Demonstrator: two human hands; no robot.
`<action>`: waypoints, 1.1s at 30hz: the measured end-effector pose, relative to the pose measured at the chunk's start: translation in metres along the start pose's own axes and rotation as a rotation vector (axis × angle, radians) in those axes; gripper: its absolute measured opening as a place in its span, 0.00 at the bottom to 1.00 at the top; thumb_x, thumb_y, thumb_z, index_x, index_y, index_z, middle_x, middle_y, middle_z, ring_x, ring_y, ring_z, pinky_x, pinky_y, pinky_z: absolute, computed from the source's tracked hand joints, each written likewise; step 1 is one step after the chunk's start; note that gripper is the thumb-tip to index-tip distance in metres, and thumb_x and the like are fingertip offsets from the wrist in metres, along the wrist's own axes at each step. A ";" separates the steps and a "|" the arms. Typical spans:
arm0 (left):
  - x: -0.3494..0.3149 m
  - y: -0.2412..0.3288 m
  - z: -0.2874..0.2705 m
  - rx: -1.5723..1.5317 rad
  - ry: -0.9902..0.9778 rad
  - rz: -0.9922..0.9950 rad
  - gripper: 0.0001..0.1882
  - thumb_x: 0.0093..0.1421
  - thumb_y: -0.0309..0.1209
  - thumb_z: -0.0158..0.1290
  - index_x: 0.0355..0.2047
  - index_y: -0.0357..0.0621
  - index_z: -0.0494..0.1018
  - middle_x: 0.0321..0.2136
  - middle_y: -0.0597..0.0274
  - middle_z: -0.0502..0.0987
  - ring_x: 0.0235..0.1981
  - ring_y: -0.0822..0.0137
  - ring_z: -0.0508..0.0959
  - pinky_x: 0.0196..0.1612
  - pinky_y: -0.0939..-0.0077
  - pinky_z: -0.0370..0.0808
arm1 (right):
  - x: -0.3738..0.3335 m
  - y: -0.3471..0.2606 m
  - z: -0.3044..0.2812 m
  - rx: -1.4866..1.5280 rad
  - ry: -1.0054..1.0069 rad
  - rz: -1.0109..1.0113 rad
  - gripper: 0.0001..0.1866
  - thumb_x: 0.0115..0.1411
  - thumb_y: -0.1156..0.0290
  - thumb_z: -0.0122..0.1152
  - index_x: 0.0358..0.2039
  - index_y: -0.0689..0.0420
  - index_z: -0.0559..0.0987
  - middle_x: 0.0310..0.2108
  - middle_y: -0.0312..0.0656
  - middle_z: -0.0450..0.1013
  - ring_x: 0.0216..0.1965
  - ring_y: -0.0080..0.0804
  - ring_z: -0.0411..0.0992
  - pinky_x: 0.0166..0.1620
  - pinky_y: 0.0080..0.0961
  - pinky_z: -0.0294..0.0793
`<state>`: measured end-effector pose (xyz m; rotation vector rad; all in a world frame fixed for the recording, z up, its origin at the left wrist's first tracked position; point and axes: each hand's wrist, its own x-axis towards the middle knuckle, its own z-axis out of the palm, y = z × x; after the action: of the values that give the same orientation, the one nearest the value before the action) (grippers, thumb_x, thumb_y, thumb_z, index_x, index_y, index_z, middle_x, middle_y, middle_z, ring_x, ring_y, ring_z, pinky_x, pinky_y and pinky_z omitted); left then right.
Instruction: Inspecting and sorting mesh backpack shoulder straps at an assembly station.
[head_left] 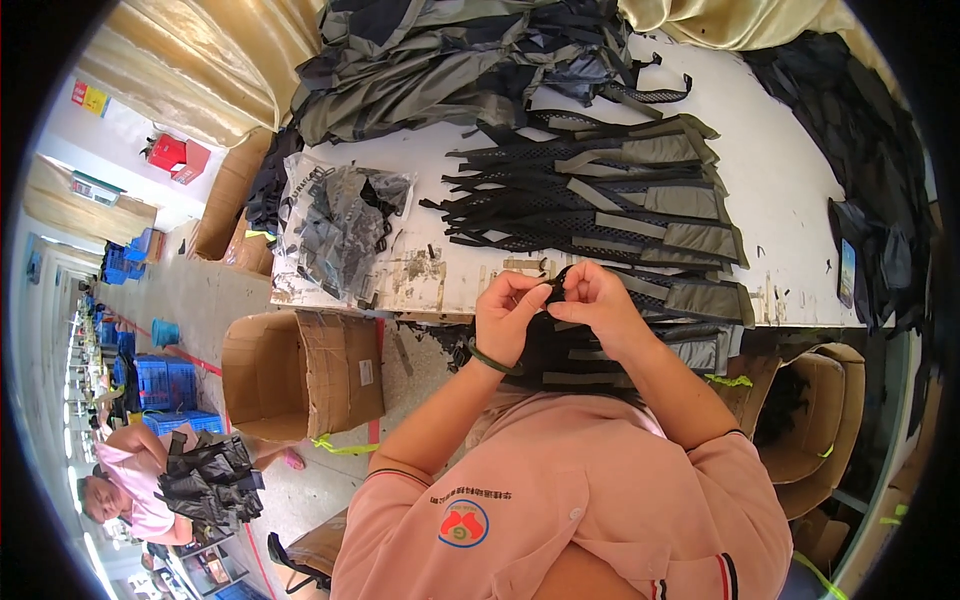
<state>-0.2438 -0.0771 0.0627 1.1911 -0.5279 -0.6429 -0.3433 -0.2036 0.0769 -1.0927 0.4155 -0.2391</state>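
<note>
My left hand (508,312) and my right hand (598,302) meet at the front edge of the white table (790,200). Both pinch a small black piece (557,288) between thumbs and fingers; its exact kind is mostly hidden by the fingertips. Just beyond them lies a row of strap panels (690,200) in black mesh and grey-green cloth, with thin black webbing tails pointing left. More panels (590,365) hang over the table edge beneath my forearms. To the left of my hands is a clear plastic bag (340,230) of small black parts.
Grey and black fabric pieces (420,70) are heaped at the back. Dark straps and a phone-like object (847,272) hang at the right edge. Cardboard boxes (300,370) (820,420) stand below on both sides. At left, another person (140,490) holds dark fabric pieces.
</note>
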 end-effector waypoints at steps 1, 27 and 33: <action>-0.002 0.000 0.000 0.058 -0.024 0.036 0.04 0.57 0.21 0.55 0.33 0.37 0.72 0.29 0.65 0.75 0.30 0.78 0.73 0.36 0.84 0.71 | -0.001 0.000 0.000 0.001 0.002 0.001 0.15 0.47 0.82 0.65 0.29 0.56 0.67 0.23 0.29 0.65 0.25 0.14 0.64 0.29 0.11 0.65; -0.038 -0.031 -0.004 0.262 -0.258 0.115 0.13 0.51 0.22 0.58 0.37 0.44 0.70 0.30 0.66 0.69 0.30 0.74 0.71 0.33 0.82 0.69 | 0.012 -0.006 -0.030 -0.816 0.077 0.016 0.06 0.59 0.72 0.54 0.35 0.59 0.73 0.25 0.33 0.68 0.22 0.17 0.64 0.24 0.16 0.64; -0.168 -0.020 -0.134 -0.084 0.730 -0.198 0.10 0.57 0.30 0.53 0.40 0.47 0.71 0.28 0.69 0.73 0.28 0.74 0.73 0.31 0.79 0.72 | 0.050 -0.044 0.053 -0.952 -0.111 -0.475 0.28 0.53 0.75 0.61 0.55 0.56 0.65 0.45 0.45 0.68 0.41 0.28 0.67 0.45 0.24 0.67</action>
<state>-0.2753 0.1260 -0.0017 1.3061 0.2318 -0.3484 -0.2748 -0.1993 0.1267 -2.1344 0.1455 -0.4126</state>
